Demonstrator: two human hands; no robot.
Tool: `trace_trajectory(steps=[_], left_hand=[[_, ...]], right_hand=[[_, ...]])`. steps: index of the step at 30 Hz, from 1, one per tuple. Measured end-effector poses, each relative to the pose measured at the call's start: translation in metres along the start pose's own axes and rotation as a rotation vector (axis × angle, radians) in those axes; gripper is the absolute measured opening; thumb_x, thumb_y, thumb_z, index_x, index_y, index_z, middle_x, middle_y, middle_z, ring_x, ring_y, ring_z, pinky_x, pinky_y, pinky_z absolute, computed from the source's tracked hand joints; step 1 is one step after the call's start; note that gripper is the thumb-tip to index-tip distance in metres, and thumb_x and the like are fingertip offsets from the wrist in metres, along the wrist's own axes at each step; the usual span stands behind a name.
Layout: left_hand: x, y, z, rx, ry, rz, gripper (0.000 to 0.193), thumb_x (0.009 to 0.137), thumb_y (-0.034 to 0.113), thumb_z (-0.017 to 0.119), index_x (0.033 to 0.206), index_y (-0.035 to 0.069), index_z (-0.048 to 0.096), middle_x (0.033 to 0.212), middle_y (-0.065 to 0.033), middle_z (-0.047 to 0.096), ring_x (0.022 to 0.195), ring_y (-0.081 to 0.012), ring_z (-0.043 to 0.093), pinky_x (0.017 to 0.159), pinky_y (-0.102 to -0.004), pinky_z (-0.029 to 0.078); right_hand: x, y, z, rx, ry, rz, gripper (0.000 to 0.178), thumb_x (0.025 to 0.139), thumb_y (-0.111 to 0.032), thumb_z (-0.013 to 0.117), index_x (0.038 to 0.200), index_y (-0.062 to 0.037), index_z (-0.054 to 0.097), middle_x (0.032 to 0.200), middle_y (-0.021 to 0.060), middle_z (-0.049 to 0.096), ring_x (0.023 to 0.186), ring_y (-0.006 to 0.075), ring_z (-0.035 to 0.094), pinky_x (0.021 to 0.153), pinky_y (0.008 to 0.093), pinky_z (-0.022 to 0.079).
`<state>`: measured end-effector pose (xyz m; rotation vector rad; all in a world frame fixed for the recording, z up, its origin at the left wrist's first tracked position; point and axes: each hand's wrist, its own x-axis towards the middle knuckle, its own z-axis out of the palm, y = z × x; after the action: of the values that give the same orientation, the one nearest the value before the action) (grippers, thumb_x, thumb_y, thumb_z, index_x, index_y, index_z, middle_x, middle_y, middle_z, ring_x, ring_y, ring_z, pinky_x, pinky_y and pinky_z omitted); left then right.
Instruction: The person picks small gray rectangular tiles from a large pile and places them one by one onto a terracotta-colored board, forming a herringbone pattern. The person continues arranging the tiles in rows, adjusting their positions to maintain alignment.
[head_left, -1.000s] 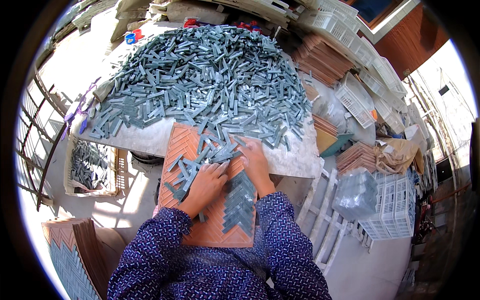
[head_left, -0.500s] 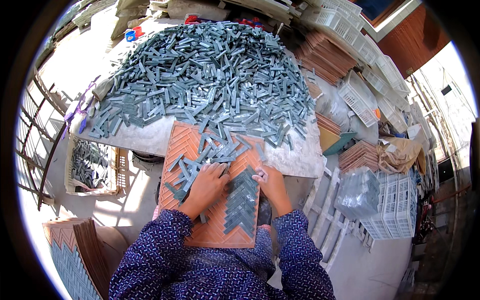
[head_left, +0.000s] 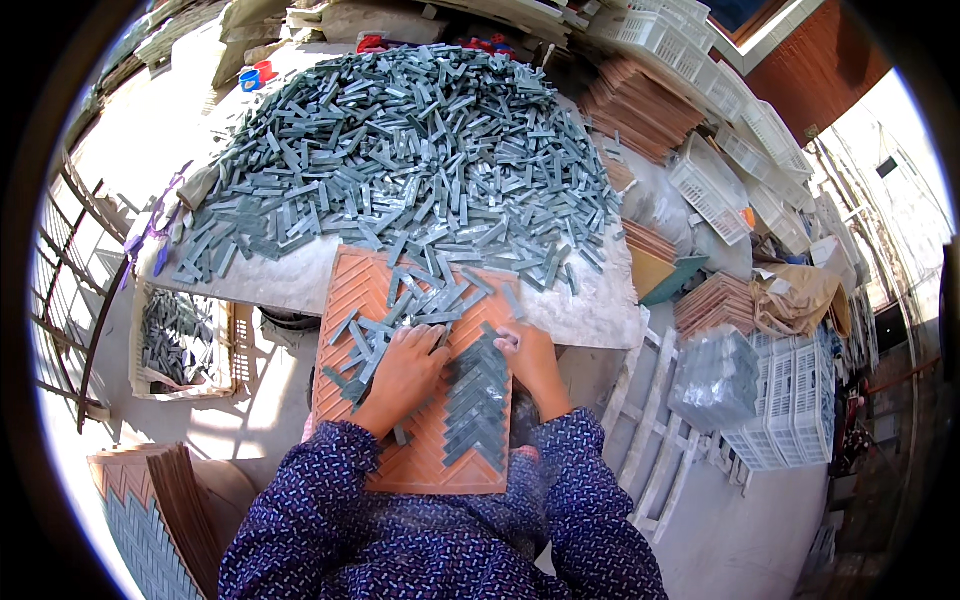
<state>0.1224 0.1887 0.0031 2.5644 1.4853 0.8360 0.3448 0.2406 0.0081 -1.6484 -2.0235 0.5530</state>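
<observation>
Orange board (head_left: 420,472) with herringbone grooves (head_left: 360,282), grey-green strips (head_left: 474,402) in some.

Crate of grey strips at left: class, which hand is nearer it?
Left. The left hand, over the orange board, is right of the crate; the right hand is farther right, by the laid strips.

Losing detail to hands, edges and small size.
Covering some loose strips (head_left: 430,300) and part of the grooved board (head_left: 420,468) with the left hand (head_left: 408,365); leaving fingertip contact of the right hand (head_left: 533,358) unclear; cutting off patterned jacket (head_left: 420,555) and stacked boards (head_left: 165,500) at the bottom edge; showing pieces (head_left: 178,335) in the side basket (head_left: 243,345) too small to tell singly.
</observation>
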Motion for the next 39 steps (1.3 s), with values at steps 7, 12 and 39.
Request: trace_trajectory(steps=[7, 12, 39], left_hand=[[0.000, -0.001, 0.005, -0.005, 0.012, 0.008, 0.014, 0.080, 0.011, 0.058, 0.091, 0.004, 0.063, 0.120, -0.0137, 0.057, 0.114, -0.0283, 0.052, 0.096, -0.0421, 0.038], [-0.001, -0.002, 0.005, -0.022, 0.022, 0.015, 0.015, 0.079, 0.012, 0.059, 0.091, 0.004, 0.063, 0.121, -0.0138, 0.057, 0.115, -0.0285, 0.051, 0.098, -0.0426, 0.037], [0.000, -0.001, 0.004, -0.016, 0.007, -0.017, 0.016, 0.079, 0.011, 0.060, 0.092, 0.004, 0.065, 0.119, -0.0114, 0.058, 0.113, -0.0275, 0.053, 0.095, -0.0413, 0.039]], right_hand=[[0.035, 0.011, 0.002, -0.104, 0.325, -0.073, 0.025, 0.075, -0.013, 0.074, 0.096, -0.0015, 0.065, 0.079, 0.0161, 0.066, 0.071, 0.0330, 0.064, 0.066, 0.0390, 0.050], [0.031, 0.021, 0.003, 0.217, 0.192, 0.123, 0.022, 0.079, -0.012, 0.071, 0.097, 0.0002, 0.066, 0.081, 0.0141, 0.067, 0.072, 0.0224, 0.065, 0.066, 0.0328, 0.051], [0.067, -0.012, 0.016, -0.038, 0.254, -0.257, 0.021, 0.074, -0.011, 0.070, 0.093, -0.0032, 0.068, 0.083, 0.0187, 0.064, 0.072, 0.0353, 0.063, 0.068, 0.0408, 0.050]])
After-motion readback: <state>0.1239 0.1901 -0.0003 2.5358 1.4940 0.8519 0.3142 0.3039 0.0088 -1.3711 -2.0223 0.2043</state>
